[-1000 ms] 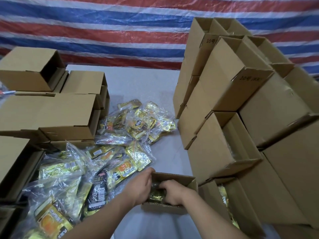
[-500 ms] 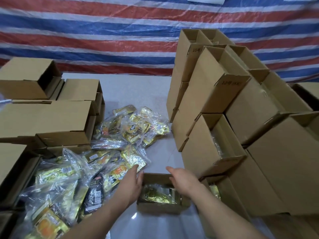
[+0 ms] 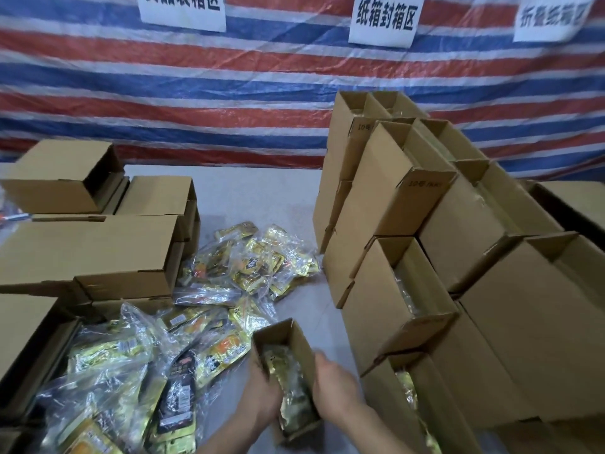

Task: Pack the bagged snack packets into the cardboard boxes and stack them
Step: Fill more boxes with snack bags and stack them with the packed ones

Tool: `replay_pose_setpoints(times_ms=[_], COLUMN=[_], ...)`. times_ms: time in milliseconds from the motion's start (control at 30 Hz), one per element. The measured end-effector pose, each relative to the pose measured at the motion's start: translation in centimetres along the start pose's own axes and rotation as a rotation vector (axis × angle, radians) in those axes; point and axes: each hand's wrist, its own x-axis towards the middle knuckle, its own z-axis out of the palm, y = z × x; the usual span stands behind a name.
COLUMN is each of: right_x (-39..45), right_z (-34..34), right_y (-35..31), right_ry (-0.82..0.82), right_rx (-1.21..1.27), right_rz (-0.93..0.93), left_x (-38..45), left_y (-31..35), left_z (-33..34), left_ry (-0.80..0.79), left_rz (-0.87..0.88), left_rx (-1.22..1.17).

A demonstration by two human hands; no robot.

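A small open cardboard box (image 3: 296,342) is tilted up off the table near the front, with a gold snack bag (image 3: 289,385) inside it. My left hand (image 3: 262,393) grips the box's left wall. My right hand (image 3: 334,385) grips its right wall. Loose clear bags of gold snack packets (image 3: 137,365) lie heaped on the table to the left, and more bagged packets (image 3: 255,263) lie farther back. A stack of packed open boxes (image 3: 409,290) rises on the right, some showing bags inside.
Empty cardboard boxes (image 3: 98,253) are piled at the left, with one box (image 3: 59,178) on top at the back. The grey table (image 3: 255,194) shows between the piles. A striped tarp (image 3: 229,93) with white paper signs (image 3: 383,18) hangs behind.
Both hands have lifted and turned the small box so its long side points away. The camera has tilted up, bringing the signs on the tarp into view.
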Motion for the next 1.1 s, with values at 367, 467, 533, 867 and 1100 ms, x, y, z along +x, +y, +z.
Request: replay_pose_setpoints(times_ms=[367, 467, 533, 867, 1100], right_x=[-7.5, -9.5, -10.2, -8.4, -6.4], right_z=[-19.7, -25.1, -27.8, -33.0, -33.9], right_y=[-1.5, -0.3, 0.8, 5.7, 7.9], right_ry=[0.518, 0.556, 0.606, 0.624, 0.527], right_rx=[0.091, 0.032, -0.035, -0.469, -0.484], right_rz=[-0.078, -0.067, -0.022, 0.134, 0.138], left_x=[-6.0, -6.3, -6.2, -4.1, -2.8], left_y=[19.1, 23.0, 25.4, 30.8, 31.8], left_z=[-1.3, 0.9, 2.8, 9.3, 11.1], left_ry=[-0.126, -0.17, -0.184, -0.295, -0.296], left_rz=[0.324, 0.344, 0.34, 0.228, 0.192], left_rx=[-0.159, -0.209, -0.194, -0.216, -0.155])
